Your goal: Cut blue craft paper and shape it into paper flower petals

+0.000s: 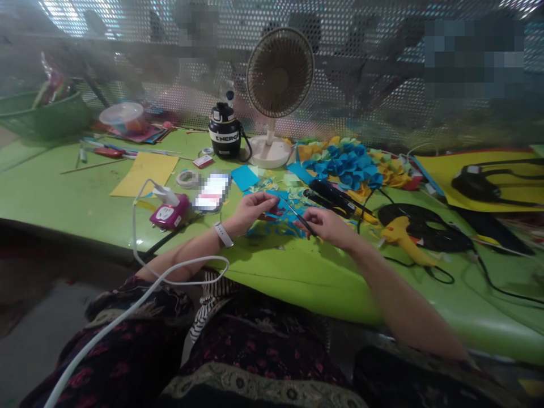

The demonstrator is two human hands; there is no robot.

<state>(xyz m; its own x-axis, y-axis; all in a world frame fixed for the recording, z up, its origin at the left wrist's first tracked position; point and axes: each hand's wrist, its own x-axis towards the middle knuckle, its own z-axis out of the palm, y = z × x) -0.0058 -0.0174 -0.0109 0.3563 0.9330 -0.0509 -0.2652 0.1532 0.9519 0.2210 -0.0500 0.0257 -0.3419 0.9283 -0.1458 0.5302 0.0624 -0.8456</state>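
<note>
Between the fingertips of my left hand is a small piece of blue paper. My right hand is closed round dark-handled scissors, whose blades point up and left to the blue paper. I cannot tell whether the blades stand apart. Blue and yellow paper scraps lie scattered on the green table beneath both hands. A square of blue paper rests beyond my left hand. Past the scissors is a heap of blue cut paper pieces, with yellow and pale green ones around it.
A black hair straightener and a yellow glue gun with cords lie to the right. A fan and a black jug stand behind. To the left are a phone, a purple power adapter and yellow paper. A white cable crosses my left arm.
</note>
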